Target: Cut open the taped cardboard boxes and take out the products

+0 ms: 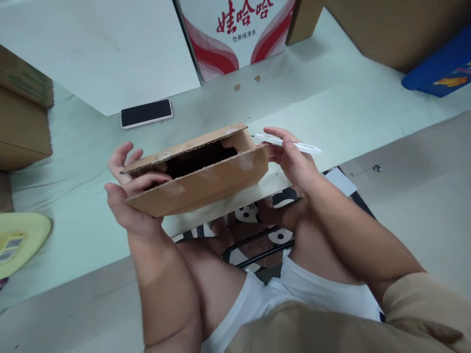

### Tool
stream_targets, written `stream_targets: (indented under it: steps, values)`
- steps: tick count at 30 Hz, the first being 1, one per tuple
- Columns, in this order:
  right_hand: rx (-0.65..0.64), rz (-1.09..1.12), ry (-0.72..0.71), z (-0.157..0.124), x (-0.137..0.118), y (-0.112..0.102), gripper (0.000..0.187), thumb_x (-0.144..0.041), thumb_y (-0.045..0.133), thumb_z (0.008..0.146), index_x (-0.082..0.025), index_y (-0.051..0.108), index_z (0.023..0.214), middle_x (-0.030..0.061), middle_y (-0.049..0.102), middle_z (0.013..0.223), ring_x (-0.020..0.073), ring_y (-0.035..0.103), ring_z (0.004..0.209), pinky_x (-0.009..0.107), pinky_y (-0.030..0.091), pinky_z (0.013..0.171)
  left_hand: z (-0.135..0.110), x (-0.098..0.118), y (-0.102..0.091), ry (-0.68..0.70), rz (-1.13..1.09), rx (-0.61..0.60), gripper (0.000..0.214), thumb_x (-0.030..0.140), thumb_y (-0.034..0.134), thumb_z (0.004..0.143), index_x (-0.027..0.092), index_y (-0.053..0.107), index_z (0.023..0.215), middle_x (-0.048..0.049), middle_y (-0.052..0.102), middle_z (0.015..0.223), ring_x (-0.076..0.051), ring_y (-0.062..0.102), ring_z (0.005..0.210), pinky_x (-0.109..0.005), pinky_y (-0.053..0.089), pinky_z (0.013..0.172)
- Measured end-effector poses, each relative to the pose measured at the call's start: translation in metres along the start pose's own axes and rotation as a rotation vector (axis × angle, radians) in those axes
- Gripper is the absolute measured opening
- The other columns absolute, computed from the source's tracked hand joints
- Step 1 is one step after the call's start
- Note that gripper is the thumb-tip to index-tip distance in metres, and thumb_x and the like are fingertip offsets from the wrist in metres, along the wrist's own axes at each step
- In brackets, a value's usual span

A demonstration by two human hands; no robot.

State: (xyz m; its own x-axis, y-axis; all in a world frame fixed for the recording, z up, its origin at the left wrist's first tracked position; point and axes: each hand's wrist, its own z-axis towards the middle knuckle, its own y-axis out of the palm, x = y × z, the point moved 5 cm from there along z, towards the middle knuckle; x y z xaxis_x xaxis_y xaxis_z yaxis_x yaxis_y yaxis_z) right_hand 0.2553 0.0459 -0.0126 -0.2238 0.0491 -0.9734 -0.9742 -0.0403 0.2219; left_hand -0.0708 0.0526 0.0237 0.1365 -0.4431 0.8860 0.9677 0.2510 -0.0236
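Left end of the table [84, 196]: stacked cartons [25, 132] toward the far side; yellow-green plastic item [22, 240] with a label, by the near edge, cut off by the view; white panel [99, 49] on the far side, dark phone [147, 113] flat just off its near corner; left hand [142, 213] wraps the left end of a small cardboard box [206, 184], some fingers inside the opening, thumb free outside, near wall gripped between fingers and palm; box sits mid-length at the table's near edge, long slot facing up, can't tell if its base touches the table; red-and-white printed box [243, 44] behind, two brown scraps [237, 87] loose before it; right hand [296, 166] pinches a white pen-like tool [307, 147], thin dark tip aimed at the box's far right corner, pen or blade unclear; farther right, blue container [439, 68] beside a large brown carton [393, 29].

Step, my read: steadying the box, tool at the ready; next move calls for a firm left hold, tip clear of the left fingers.
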Motion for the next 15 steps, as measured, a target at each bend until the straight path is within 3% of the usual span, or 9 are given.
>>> stream_targets:
  steps: [3, 6, 8, 15]
  values:
    - [0.14, 0.008, 0.027, 0.002, -0.002, -0.005, 0.047, -0.068, 0.064, 0.081, -0.025, 0.069, 0.098, -0.0006, 0.07, 0.081, 0.0095, 0.065, 0.072, 0.021, 0.051, 0.063, 0.0, 0.001, 0.002, -0.021, 0.003, 0.0, 0.085, 0.091, 0.025, 0.078, 0.023, 0.07, 0.055, -0.0007, 0.052, 0.134, -0.031, 0.048, 0.126, -0.045, 0.04, 0.116]
    - [0.331, 0.017, 0.095, 0.002, -0.005, -0.012, 0.034, -0.053, 0.072, 0.078, -0.021, 0.062, 0.075, -0.0047, 0.052, 0.058, 0.0049, 0.046, 0.05, 0.018, 0.034, 0.045, -0.001, 0.003, 0.002, -0.03, -0.001, -0.038, 0.081, 0.087, 0.033, 0.08, 0.021, 0.074, 0.059, -0.0023, 0.051, 0.134, -0.029, 0.049, 0.125, -0.042, 0.043, 0.113]
    - [0.421, 0.088, 0.182, 0.002, -0.002, -0.015, 0.03, -0.046, 0.072, 0.077, -0.02, 0.058, 0.07, -0.0063, 0.044, 0.052, 0.0037, 0.036, 0.043, 0.018, 0.026, 0.041, -0.002, 0.005, 0.002, -0.023, -0.014, -0.045, 0.077, 0.084, 0.035, 0.082, 0.021, 0.076, 0.061, -0.0026, 0.052, 0.134, -0.028, 0.051, 0.124, -0.042, 0.043, 0.112]
    - [0.428, 0.38, 0.539, 0.015, 0.03, -0.01, 0.035, -0.045, 0.049, 0.089, -0.021, 0.047, 0.063, -0.0096, 0.025, 0.037, 0.0048, 0.015, 0.032, 0.019, 0.013, 0.035, -0.004, 0.005, 0.004, -0.015, -0.043, -0.044, 0.073, 0.079, 0.037, 0.085, 0.023, 0.077, 0.061, -0.0014, 0.056, 0.133, -0.027, 0.053, 0.121, -0.045, 0.041, 0.113]
